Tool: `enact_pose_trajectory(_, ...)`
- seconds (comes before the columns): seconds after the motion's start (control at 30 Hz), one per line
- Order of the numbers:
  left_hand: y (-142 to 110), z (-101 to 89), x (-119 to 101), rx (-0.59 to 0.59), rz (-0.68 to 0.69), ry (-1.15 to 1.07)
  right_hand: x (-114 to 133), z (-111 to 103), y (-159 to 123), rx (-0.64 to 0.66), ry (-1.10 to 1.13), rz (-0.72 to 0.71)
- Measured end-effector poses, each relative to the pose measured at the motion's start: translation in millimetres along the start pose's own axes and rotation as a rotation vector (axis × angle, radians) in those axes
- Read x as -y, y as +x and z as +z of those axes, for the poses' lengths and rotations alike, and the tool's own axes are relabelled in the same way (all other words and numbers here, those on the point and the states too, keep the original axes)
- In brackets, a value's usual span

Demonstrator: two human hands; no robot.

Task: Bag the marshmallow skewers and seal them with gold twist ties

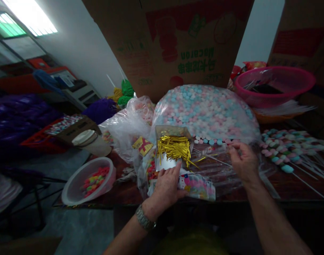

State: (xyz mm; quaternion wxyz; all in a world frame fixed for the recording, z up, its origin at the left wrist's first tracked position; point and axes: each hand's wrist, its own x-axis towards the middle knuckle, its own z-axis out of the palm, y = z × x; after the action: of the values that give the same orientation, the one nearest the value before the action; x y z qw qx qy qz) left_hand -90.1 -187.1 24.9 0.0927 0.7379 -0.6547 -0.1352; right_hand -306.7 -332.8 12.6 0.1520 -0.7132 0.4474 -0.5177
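My right hand (244, 162) pinched narrow at end of pastel candy row (211, 142), row running leftward, nearer this hand; grip unclear; left hand (165, 189) spread open on printed packet (196, 187), below gold twist ties (174, 148).

Single head cam, worn on the person's head, looks fwd & down from the near side of a dark wood table (289, 186). V close to the left hand (164, 191) and right hand (244, 163), both low-centre w/ forearms coming in from the bottom. Wide view, cardboard box (177, 42) far, grey floor (74, 226) left.
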Motion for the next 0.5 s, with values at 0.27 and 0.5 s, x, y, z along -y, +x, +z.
enact_pose_trajectory(0.27,23,-43.6,-75,0.086,0.419,-0.417,61,-67,-38,0.635,0.197,-0.099)
enact_pose_trajectory(0.5,41,-4.7,-94,0.316,0.130,-0.868,26,-74,-46,0.539,0.154,0.113)
